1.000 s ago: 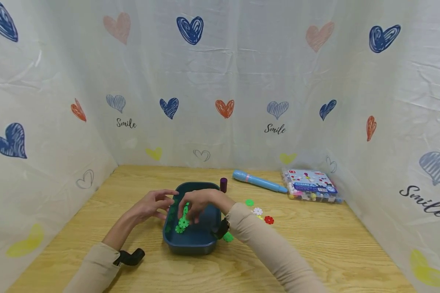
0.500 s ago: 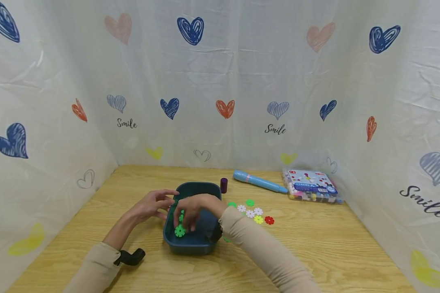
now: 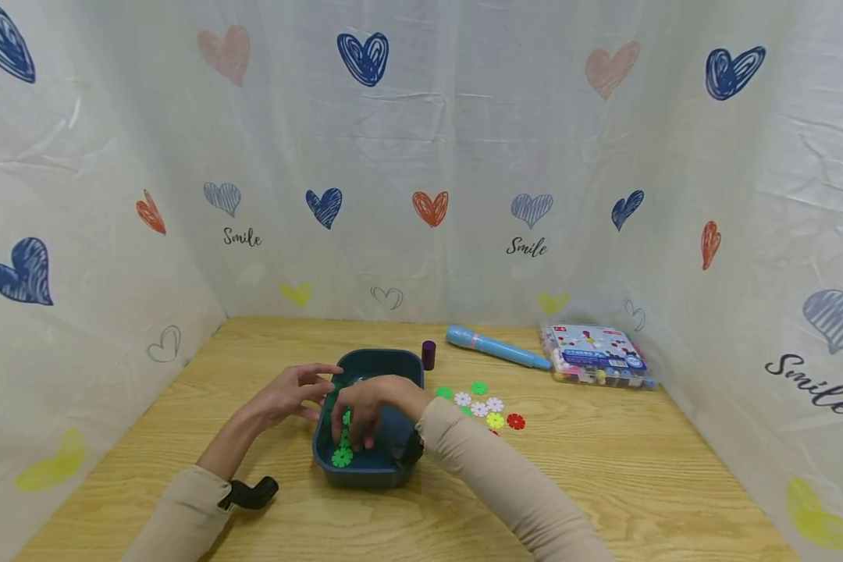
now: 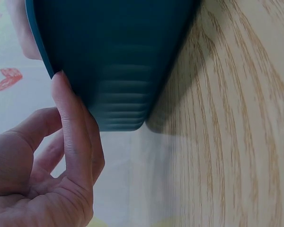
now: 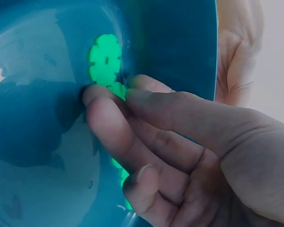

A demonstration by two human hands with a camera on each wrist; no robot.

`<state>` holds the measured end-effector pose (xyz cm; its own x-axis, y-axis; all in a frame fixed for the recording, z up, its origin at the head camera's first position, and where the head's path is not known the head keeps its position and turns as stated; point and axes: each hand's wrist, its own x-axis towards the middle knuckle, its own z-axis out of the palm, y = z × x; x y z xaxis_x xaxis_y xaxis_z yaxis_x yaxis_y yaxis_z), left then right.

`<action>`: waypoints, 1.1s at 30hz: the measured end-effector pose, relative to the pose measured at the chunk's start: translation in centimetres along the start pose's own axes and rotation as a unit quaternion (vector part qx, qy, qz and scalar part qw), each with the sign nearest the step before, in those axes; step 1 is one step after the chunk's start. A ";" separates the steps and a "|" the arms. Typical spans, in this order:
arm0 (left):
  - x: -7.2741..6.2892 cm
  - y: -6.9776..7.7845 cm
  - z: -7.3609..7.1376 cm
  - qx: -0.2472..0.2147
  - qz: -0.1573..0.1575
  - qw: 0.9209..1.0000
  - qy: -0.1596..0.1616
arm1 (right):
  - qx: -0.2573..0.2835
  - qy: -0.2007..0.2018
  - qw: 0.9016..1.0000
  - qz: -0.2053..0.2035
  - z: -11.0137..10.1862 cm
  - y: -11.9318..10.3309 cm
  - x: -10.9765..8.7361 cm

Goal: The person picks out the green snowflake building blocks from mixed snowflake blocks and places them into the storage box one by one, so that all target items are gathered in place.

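Note:
A dark teal plastic bin [image 3: 386, 478] stands on the table. Inside it, my right hand [image 3: 361, 406] pinches a strip of green snowflake discs [image 3: 342, 457] between thumb and fingertips. The right wrist view shows one green disc [image 5: 105, 59] sticking out beyond those fingertips; more green shows below, and the fingers cover the middle of the strip. At the bin's left side, my left hand [image 3: 291, 394] has its fingers loosely extended. In the left wrist view, a fingertip of the left hand [image 4: 61, 156] touches the wall of the bin [image 4: 123, 61] at the rim.
Loose white snowflake discs [image 3: 479, 409], a yellow disc [image 3: 495, 420], a red disc [image 3: 516, 421] and green ones lie right of the bin. Behind stand a dark purple cylinder [image 3: 428, 355], a light blue pen-shaped tube [image 3: 499, 347] and a clear case of coloured parts [image 3: 597, 357].
My right hand has shifted slightly down and left inside the bin, and the green strip's near end sits closer to the front wall. The right forearm uncovers more loose discs. The left hand stays put.

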<state>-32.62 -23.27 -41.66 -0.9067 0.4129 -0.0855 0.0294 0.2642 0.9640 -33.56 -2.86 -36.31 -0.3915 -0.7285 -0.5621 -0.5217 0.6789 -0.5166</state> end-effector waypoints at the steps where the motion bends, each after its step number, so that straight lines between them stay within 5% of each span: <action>1: 0.0 0.0 0.0 0.000 0.000 1.000 -0.001 | -0.003 0.000 1.000 0.001 0.0 0.0 0.0; 8: -0.1 0.1 0.3 0.004 -0.002 1.000 0.006 | -0.011 0.024 0.999 -0.027 -0.6 0.8 -1.1; 18: 0.0 0.0 0.3 0.005 -0.008 1.000 0.012 | -0.052 0.122 0.985 -0.106 -2.0 4.5 -6.8; 33: -0.1 0.1 0.2 0.000 -0.005 1.000 0.013 | 0.007 0.214 0.975 -0.057 -0.7 13.9 -14.4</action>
<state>-32.40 -23.10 -41.57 -0.9174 0.3878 -0.0892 0.0202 0.2692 0.9629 -35.76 16.99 -34.95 -0.6129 -0.7690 -0.1814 -0.5715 0.5900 -0.5703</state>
